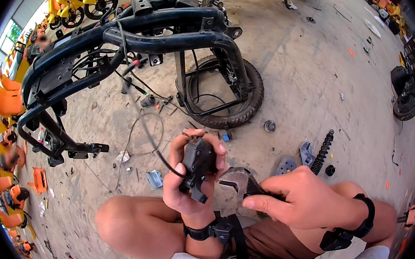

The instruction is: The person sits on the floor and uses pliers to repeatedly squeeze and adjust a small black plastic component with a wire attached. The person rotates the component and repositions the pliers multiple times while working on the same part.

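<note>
The left hand is raised above the lap with its fingers curled round a small black part, the fingertips bent over its upper end and the thumb along its near side. The right hand is wrapped round the handle of a dark grey metal tool, whose blunt, notched head points at the part. The two hands are apart, with a narrow gap between the tool's head and the part; I cannot tell whether the two touch.

A thin black cable leaves the part and runs up toward the bare black frame. The part looks light enough for one hand, hard and stiff in its body, with a short arm at its lower end that probably swings. Its smooth faces may turn in the grip, so the thick middle seems the best place to hold, with fingers kept off the arm and the cable's entry. The cable looks springy: it should bend in a wide curve, but a sharp kink could damage it, and it may tug the part sideways.

The tool appears dense and rigid, likely heavy at the head, so a firm hold well round the handle suits it. On the floor beyond the right hand lie a wrench and a coil-spring shock absorber.
</note>
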A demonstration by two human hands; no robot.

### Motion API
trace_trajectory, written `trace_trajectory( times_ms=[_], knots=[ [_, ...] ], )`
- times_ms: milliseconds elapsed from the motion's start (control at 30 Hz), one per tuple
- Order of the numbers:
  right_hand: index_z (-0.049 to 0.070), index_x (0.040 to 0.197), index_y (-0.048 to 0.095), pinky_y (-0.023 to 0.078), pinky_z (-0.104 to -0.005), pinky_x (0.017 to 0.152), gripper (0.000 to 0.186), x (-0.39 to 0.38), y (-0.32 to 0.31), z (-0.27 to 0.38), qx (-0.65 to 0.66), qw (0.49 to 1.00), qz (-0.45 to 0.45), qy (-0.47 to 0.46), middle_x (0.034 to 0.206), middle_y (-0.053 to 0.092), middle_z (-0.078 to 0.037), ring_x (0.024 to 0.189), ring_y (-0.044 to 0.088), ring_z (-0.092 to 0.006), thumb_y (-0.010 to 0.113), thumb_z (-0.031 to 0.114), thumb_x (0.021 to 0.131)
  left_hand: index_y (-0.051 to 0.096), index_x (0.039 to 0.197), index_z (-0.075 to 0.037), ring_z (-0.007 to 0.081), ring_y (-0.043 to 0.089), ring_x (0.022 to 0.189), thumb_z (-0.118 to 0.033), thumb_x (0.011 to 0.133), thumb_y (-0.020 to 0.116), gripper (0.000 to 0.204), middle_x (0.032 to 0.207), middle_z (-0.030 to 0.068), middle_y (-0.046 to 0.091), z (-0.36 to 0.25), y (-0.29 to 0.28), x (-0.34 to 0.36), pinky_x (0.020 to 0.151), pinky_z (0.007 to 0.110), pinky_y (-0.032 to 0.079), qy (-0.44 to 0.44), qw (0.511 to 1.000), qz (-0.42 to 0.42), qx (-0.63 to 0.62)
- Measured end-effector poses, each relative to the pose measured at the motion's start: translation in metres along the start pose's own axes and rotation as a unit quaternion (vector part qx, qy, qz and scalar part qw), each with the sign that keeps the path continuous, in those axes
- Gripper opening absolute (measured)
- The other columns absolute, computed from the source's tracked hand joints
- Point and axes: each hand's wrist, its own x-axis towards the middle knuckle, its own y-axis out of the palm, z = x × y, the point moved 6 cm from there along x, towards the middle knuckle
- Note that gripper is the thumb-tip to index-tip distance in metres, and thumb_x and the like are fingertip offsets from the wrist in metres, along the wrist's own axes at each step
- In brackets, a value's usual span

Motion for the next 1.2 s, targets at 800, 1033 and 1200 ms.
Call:
trace_trajectory(
  times_ms=[800, 1033, 1200],
  knots=[
    [-0.002, 0.068, 0.057, 0.038, -0.0307, 0.04, 0.047, -0.002, 0.021, 0.0, 0.185, 0.967, 0.092, 0.15, 0.051, 0.051, -0.009, 0.041, 0.051, -0.0149, 0.062, 0.036, 0.096, 0.039, 0.132, -0.002, 0.0238, 0.049, 0.073, -0.044, 0.085, 0.051, 0.063, 0.097, 0.0253, 0.053, -0.011, 0.01, -0.013, 0.058, 0.033, 0.041, 0.174, 0.972, 0.044, 0.153],
    [0.0, 0.071, 0.059, 0.042, -0.038, 0.043, 0.035, -0.003, 0.009, 0.018, -0.025, 0.994, -0.074, -0.073, 0.057, 0.056, -0.019, 0.047, 0.054, -0.0351, 0.065, 0.028, 0.092, 0.039, 0.131, -0.001, 0.0227, 0.049, 0.072, -0.042, 0.084, 0.049, 0.062, 0.096, 0.0251, 0.053, -0.008, 0.011, -0.011, 0.056, 0.031, 0.04, 0.132, 0.983, 0.043, 0.117],
    [0.0, 0.075, 0.061, 0.04, -0.0279, 0.039, 0.017, -0.01, 0.009, 0.028, -0.368, 0.891, -0.135, -0.23, 0.054, 0.048, -0.005, 0.042, 0.052, -0.0172, 0.065, 0.016, 0.081, 0.039, 0.13, 0.001, 0.0229, 0.049, 0.07, -0.039, 0.084, 0.047, 0.061, 0.096, 0.0252, 0.053, -0.002, 0.01, -0.007, 0.052, 0.031, 0.04, 0.082, 0.992, 0.03, 0.086]
  ],
)
